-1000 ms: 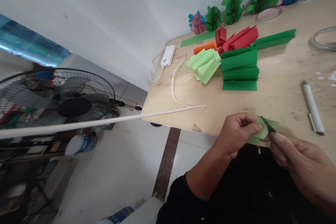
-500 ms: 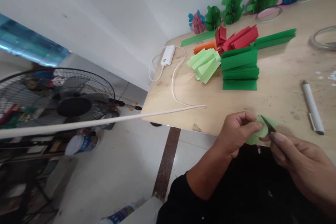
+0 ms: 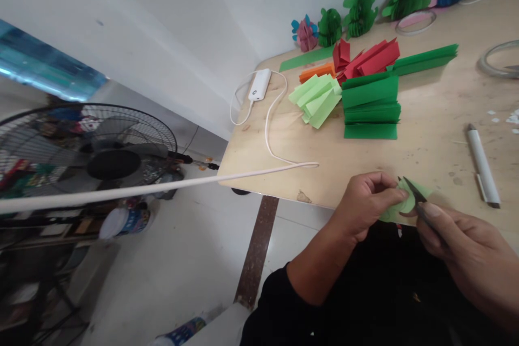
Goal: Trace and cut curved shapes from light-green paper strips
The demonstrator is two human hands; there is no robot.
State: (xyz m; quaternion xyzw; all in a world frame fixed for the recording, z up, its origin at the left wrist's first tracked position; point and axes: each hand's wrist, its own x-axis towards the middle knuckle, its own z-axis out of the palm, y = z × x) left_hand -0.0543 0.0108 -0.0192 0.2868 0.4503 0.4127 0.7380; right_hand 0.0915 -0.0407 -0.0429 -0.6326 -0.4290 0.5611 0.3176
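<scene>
At the table's front edge my left hand [image 3: 367,200] pinches a piece of light green paper [image 3: 391,214] between thumb and fingers. My right hand [image 3: 454,235] is closed round a pair of dark scissors [image 3: 416,194]; most of the handles are hidden in the palm. The blades are slightly apart and lie at the paper, close to my left fingertips. Beyond my hands sit a folded dark green paper stack [image 3: 371,113] and pleated light green paper strips [image 3: 318,98]. To the right lies a white marker pen [image 3: 484,165].
Red folded paper [image 3: 375,58], orange paper [image 3: 318,72] and several paper figures [image 3: 360,13] stand farther back. Tape rolls [image 3: 500,59] lie at right. A white power bank [image 3: 260,85] trails a cable [image 3: 170,185] over the left edge, near a fan [image 3: 113,162].
The scissor blades have parted a little at the light green paper. Both hands stay in nearly the same place.
</scene>
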